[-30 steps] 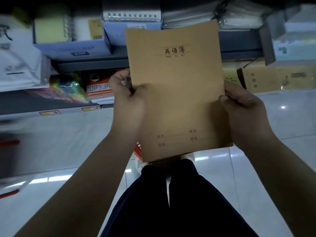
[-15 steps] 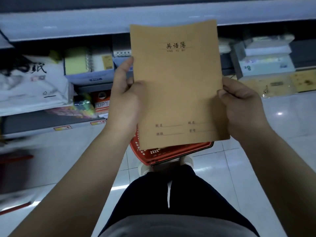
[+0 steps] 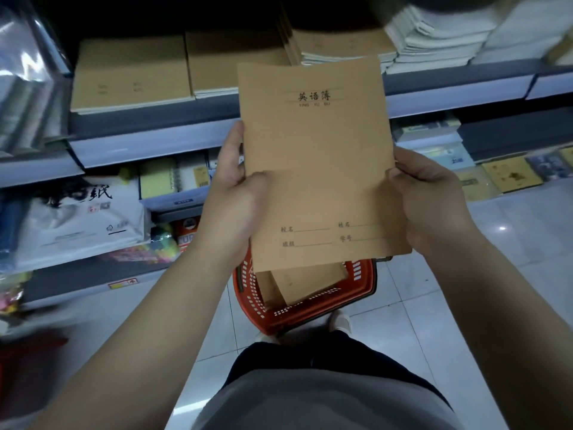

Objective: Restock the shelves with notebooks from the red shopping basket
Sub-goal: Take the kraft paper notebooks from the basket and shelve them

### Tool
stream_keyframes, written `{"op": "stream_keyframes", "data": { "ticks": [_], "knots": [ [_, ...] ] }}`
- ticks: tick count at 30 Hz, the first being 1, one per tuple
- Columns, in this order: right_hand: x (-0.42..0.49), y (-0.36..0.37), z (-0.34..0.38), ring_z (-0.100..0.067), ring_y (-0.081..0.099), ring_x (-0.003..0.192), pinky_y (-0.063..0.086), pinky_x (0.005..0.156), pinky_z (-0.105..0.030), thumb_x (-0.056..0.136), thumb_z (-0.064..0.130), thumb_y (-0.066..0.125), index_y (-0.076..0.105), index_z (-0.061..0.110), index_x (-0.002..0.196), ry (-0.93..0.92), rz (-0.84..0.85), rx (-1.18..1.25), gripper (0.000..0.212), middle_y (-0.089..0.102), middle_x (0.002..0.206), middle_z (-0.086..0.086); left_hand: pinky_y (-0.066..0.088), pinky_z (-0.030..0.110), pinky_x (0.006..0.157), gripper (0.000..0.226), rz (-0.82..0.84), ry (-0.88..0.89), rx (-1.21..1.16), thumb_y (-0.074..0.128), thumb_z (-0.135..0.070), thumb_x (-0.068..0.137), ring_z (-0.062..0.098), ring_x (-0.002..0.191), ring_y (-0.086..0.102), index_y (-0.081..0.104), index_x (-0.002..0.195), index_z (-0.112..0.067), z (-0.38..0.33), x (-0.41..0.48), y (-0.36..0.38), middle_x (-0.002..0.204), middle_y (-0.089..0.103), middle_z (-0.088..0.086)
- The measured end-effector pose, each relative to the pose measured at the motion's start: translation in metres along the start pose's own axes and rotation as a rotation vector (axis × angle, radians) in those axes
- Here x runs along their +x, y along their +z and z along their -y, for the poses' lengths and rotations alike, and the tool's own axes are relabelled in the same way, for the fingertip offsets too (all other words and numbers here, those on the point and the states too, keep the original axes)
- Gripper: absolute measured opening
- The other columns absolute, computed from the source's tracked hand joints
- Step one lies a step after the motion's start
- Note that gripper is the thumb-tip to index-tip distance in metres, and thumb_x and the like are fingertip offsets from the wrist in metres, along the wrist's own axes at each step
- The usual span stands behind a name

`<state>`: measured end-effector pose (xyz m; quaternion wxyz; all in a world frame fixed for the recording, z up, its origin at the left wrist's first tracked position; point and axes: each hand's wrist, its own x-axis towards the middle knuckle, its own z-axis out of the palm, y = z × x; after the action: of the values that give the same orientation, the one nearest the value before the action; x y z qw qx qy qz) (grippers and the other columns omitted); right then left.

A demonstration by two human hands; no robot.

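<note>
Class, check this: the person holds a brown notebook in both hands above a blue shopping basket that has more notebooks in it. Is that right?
Not quite. In the head view the shopping basket is red, not blue. The rest holds: left hand and right hand grip the brown notebook, and more notebooks lie in the basket.

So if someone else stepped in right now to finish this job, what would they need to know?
Left hand and right hand both grip one brown notebook, held upright facing the shelves.
Red basket sits on the floor by the feet, with more brown notebooks inside.
Matching brown stacks already lie on the upper shelf.
Left: shelve the held notebook, then empty the basket.
</note>
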<state>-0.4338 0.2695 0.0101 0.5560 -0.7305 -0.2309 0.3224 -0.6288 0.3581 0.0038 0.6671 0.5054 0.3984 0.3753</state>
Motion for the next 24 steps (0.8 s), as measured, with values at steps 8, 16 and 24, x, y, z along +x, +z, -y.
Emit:
{"op": "stream_keyframes", "data": {
  "ticks": [8, 16, 24],
  "knots": [
    [0.004, -0.016, 0.032, 0.017, 0.061, 0.072, 0.048, 0.069, -0.004, 0.097, 0.001, 0.05, 0.068, 0.026, 0.11, -0.003, -0.067, 0.037, 0.034, 0.066, 0.085, 0.026, 0.058, 0.033, 0.076, 0.073, 0.006, -0.014, 0.037, 0.047, -0.001, 0.098, 0.012, 0.101, 0.07, 0.018, 0.154, -0.038, -0.029, -0.002, 0.017, 0.119, 0.067, -0.013],
    [0.031, -0.028, 0.045, -0.002, 0.063, 0.095, 0.05, 0.089, -0.022, 0.097, 0.002, 0.051, 0.071, 0.025, 0.106, 0.015, -0.083, 0.084, 0.031, 0.07, 0.1, 0.015, 0.059, 0.03, 0.074, 0.072, -0.01, 0.004, 0.064, 0.048, -0.002, 0.099, 0.008, 0.1, 0.069, 0.019, 0.154, -0.038, -0.046, 0.016, 0.044, 0.103, 0.064, -0.032],
    [0.086, -0.038, 0.058, 0.005, 0.058, 0.081, 0.047, 0.078, -0.01, 0.096, 0.0, 0.052, 0.068, 0.025, 0.098, 0.011, -0.056, 0.125, 0.03, 0.066, 0.088, 0.019, 0.06, 0.04, 0.081, 0.072, -0.084, -0.044, 0.07, 0.048, -0.004, 0.1, 0.017, 0.105, 0.067, 0.019, 0.154, -0.04, -0.055, 0.052, 0.078, 0.124, 0.061, -0.018]
  ]
}}
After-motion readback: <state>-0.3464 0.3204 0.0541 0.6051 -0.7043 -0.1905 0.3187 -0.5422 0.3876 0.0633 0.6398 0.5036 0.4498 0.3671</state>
